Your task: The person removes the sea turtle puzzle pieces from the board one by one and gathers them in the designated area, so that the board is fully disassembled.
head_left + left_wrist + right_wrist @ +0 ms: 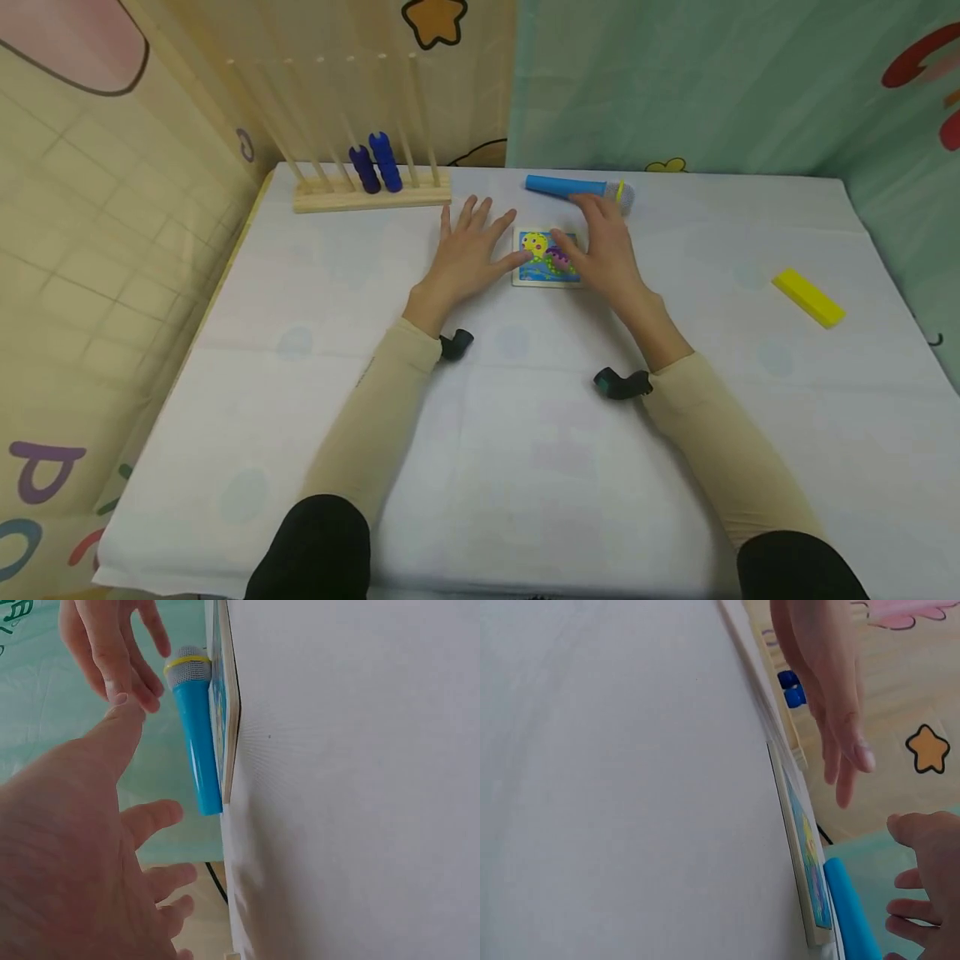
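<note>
A small square picture puzzle (546, 273) in a pale wooden frame lies flat on the table, with a yellow and purple figure on blue. My left hand (467, 257) hovers at its left side, fingers spread and the thumb reaching toward the picture. Over the right edge is my right hand (603, 250), fingers apart and slightly bent, partly hiding the picture. Both hands hold nothing; the left wrist view shows the left palm (67, 847) raised off the cloth. Behind the puzzle lies a blue toy microphone (564, 185) with a grey head and yellow ring, near the right fingertips.
At the back left stands a wooden peg rack (375, 200) with upright rods and dark blue beads (386, 162) on two of them. A yellow block (808, 297) lies at the right. White cloth (510, 467) covers the table; printed curtains (712, 92) hang behind.
</note>
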`<action>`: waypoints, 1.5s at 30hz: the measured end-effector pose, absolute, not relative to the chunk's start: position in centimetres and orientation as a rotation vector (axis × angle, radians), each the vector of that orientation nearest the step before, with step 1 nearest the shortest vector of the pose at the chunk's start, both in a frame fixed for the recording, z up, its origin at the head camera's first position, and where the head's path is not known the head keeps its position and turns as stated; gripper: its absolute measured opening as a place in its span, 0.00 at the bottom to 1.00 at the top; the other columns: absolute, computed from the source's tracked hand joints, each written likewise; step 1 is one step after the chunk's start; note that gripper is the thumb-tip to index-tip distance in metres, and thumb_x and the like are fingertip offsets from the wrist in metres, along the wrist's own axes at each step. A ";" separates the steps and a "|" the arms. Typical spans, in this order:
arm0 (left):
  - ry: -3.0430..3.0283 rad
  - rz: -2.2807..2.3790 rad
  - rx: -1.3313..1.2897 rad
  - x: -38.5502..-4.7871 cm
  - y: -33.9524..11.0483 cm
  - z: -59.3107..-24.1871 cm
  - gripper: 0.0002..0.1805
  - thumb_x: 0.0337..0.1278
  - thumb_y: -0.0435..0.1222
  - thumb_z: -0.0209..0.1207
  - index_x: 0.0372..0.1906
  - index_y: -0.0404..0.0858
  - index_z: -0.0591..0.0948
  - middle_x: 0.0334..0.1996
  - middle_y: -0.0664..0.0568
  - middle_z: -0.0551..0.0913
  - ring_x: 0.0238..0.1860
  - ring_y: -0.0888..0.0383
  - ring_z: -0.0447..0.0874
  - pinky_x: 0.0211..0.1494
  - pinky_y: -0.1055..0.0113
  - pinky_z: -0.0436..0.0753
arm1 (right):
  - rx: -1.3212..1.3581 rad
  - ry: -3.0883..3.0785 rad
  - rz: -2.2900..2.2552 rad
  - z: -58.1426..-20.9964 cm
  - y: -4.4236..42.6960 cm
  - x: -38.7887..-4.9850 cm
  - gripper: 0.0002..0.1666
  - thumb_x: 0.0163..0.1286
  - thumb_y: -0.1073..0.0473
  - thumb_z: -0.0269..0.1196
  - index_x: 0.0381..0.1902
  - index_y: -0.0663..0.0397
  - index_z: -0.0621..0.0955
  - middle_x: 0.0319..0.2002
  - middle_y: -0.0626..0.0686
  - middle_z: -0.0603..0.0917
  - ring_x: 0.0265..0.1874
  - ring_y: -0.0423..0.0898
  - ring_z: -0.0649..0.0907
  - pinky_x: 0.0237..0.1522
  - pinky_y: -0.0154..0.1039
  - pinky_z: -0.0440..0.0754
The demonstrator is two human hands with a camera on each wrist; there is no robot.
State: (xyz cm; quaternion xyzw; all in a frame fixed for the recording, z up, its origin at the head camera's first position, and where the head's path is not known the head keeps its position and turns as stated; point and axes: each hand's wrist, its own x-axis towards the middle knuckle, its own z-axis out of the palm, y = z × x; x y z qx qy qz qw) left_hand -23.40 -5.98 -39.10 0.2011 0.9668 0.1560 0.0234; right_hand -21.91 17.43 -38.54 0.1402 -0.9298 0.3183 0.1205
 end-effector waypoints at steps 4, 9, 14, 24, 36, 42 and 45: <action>2.932 0.572 0.630 -23.4 -6.0 -39.4 0.45 0.72 0.67 0.52 0.85 0.52 0.59 0.86 0.42 0.50 0.87 0.43 0.37 0.88 0.43 0.35 | 0.439 -2.713 1.008 -39.2 16.3 -22.5 0.30 0.78 0.55 0.65 0.70 0.66 0.75 0.69 0.66 0.77 0.72 0.62 0.73 0.79 0.61 0.64; 2.811 0.751 0.638 -23.6 -6.1 -40.2 0.49 0.70 0.65 0.57 0.85 0.48 0.57 0.86 0.43 0.50 0.87 0.45 0.38 0.89 0.48 0.39 | 0.443 -2.714 1.104 -39.9 15.3 -22.8 0.23 0.79 0.59 0.63 0.66 0.66 0.79 0.62 0.66 0.83 0.64 0.61 0.79 0.75 0.60 0.67; 2.754 0.834 0.647 -23.7 -6.2 -41.1 0.55 0.63 0.66 0.63 0.86 0.47 0.56 0.87 0.46 0.49 0.88 0.49 0.36 0.89 0.51 0.42 | 0.376 -2.719 1.187 -40.7 14.6 -23.0 0.19 0.78 0.61 0.63 0.61 0.65 0.82 0.56 0.64 0.85 0.57 0.59 0.82 0.71 0.55 0.73; 2.831 0.666 0.744 -24.1 -6.2 -41.6 0.61 0.54 0.69 0.68 0.86 0.45 0.55 0.87 0.47 0.46 0.88 0.49 0.32 0.88 0.59 0.32 | 0.354 -2.654 1.178 -41.5 14.2 -23.6 0.13 0.77 0.64 0.63 0.55 0.63 0.85 0.49 0.61 0.86 0.51 0.56 0.81 0.62 0.53 0.72; 2.880 0.651 0.758 -24.5 -6.2 -42.0 0.62 0.51 0.70 0.69 0.85 0.45 0.59 0.87 0.49 0.50 0.88 0.50 0.36 0.89 0.58 0.35 | 0.395 -2.671 1.069 -42.1 13.6 -23.7 0.10 0.77 0.63 0.62 0.50 0.60 0.87 0.49 0.62 0.80 0.50 0.58 0.76 0.53 0.51 0.73; 2.881 0.662 0.745 -24.4 -6.2 -42.0 0.62 0.50 0.71 0.69 0.85 0.45 0.59 0.87 0.49 0.51 0.88 0.50 0.37 0.89 0.59 0.35 | 0.404 -2.682 1.071 -42.2 13.6 -23.7 0.11 0.77 0.63 0.62 0.51 0.59 0.86 0.51 0.61 0.80 0.51 0.58 0.76 0.53 0.51 0.73; 2.882 0.656 0.734 -24.3 -6.2 -42.0 0.63 0.50 0.71 0.69 0.85 0.44 0.59 0.87 0.49 0.51 0.88 0.50 0.37 0.89 0.59 0.35 | 0.412 -2.691 1.068 -42.3 13.6 -23.7 0.12 0.77 0.63 0.62 0.54 0.59 0.86 0.51 0.61 0.79 0.52 0.58 0.76 0.54 0.52 0.74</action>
